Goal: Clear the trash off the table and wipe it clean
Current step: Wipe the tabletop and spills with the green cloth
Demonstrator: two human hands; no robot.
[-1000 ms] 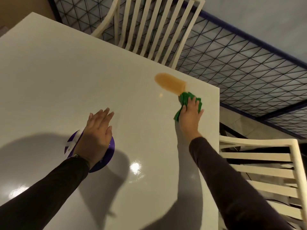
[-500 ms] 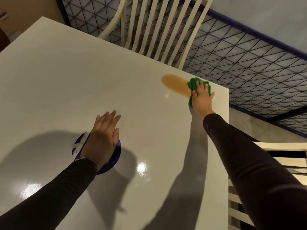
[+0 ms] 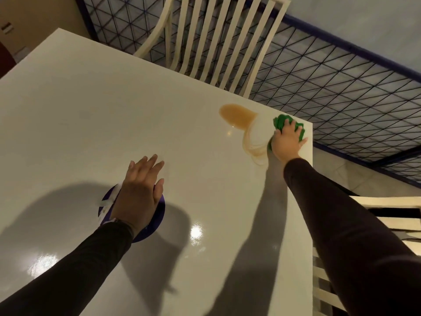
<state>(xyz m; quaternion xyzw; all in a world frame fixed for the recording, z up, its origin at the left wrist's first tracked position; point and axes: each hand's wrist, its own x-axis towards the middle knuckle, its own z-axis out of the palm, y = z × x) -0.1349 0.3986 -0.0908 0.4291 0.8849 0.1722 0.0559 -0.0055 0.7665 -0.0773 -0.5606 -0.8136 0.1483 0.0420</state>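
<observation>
My right hand (image 3: 287, 140) lies on the bunched green cloth (image 3: 282, 120), palm down and fingers laid across the top, pressing it onto the table (image 3: 91, 124) rather than closing round it. The cloth sits just to the right of the brown spill (image 3: 237, 115), close to the table's far right corner. Between the spill and the cloth there is a pale patch ringed with thin brown streaks (image 3: 255, 147), which trail toward me from the spill's right end. The spill itself is a rounded, amber puddle, wet and glossy, and the cloth is not touching the main body of it. My left hand (image 3: 139, 190) is well away from the spill, toward me and to the left. It is flat, with the fingers straight and together, and the palm rests on a purple disc (image 3: 159, 215) that has a white strip (image 3: 109, 201) across it. It grips nothing, and I cannot tell whether the fingertips touch the tabletop. Beyond the spill, a cream slatted chair (image 3: 218, 37) stands against the far edge of the table. Both my sleeves are dark.
</observation>
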